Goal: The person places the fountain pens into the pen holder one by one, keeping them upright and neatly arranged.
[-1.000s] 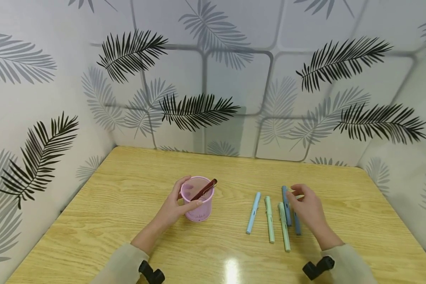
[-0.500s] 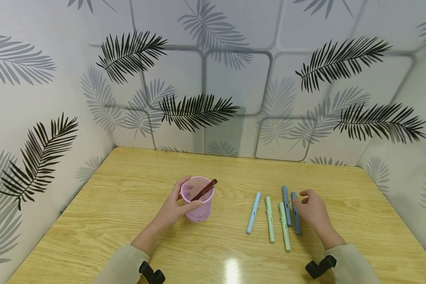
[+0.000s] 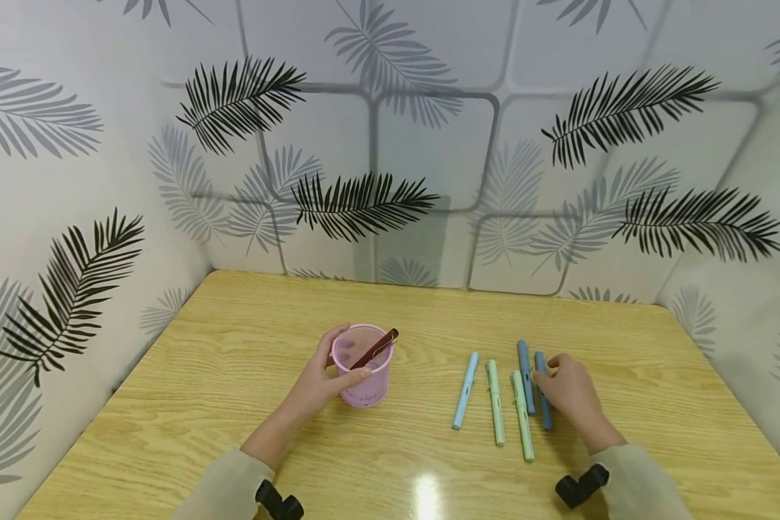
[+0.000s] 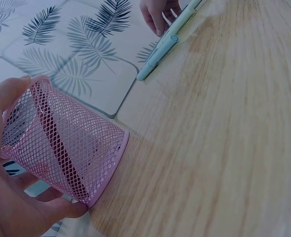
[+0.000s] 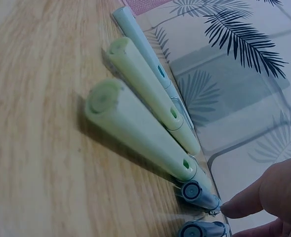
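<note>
Head: my L hand (image 3: pixel 318 375) wraps round the pink cup (image 3: pixel 367 392) on the tbl (image 3: pixel 390 455), dk red pen (image 3: pixel 374 349) leaning inside. My R hand (image 3: pixel 573 393) is at the R-most dk blue pen (image 3: pixel 546 412); can't tell if it's pinched. L wrist: red pen slants behind cup mesh (image 4: pixel 93 140). R wrist: 2 green pens (image 5: pixel 140 136) btwn dk blues (image 5: pixel 199 195) & lt blue pen (image 5: pixel 143 44).

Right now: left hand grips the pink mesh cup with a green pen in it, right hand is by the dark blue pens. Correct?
Not quite: the pen in the cup is dark red, not green, as the head view shows. The left hand does grip the cup, and the right hand is by the dark blue pens.
</note>
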A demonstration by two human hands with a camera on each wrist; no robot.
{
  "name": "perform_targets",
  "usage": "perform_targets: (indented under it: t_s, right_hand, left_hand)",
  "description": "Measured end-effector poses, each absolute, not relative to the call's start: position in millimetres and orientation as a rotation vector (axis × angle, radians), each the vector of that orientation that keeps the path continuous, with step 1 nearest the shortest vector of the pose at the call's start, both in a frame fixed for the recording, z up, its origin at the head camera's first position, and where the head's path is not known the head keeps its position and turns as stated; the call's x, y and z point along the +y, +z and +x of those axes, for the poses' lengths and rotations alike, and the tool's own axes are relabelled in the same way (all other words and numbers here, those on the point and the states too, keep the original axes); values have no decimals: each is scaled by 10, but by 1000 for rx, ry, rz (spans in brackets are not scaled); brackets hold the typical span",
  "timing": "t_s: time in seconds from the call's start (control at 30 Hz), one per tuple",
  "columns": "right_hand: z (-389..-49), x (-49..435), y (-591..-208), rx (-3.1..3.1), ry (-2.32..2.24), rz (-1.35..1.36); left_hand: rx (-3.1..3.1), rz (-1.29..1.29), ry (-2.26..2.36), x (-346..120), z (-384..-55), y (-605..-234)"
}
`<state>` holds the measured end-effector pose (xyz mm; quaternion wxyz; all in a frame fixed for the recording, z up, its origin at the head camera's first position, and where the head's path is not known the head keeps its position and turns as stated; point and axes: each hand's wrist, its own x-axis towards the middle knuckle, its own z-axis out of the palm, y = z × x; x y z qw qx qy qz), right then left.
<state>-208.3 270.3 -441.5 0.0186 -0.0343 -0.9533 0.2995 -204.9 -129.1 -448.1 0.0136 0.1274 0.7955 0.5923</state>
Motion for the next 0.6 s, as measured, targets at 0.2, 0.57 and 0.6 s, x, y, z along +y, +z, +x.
perform_targets:
  t_s: [0.2, 0.57, 0.6]
  right_hand:
    - [-2126, 2690, -4429, -2998, 870, -148]
    - [-2173, 2684, -4424, -3038, 848, -205]
    - [-2174, 2685, -4417, -3043, 841, -206]
  left_hand:
    - [2474, 406, 1848, -1293, -2043, -4477]
    - [2450, 407, 1865, -1294, -2047, -4474]
    - [2451, 404, 1865, -1295, -2049, -4477]
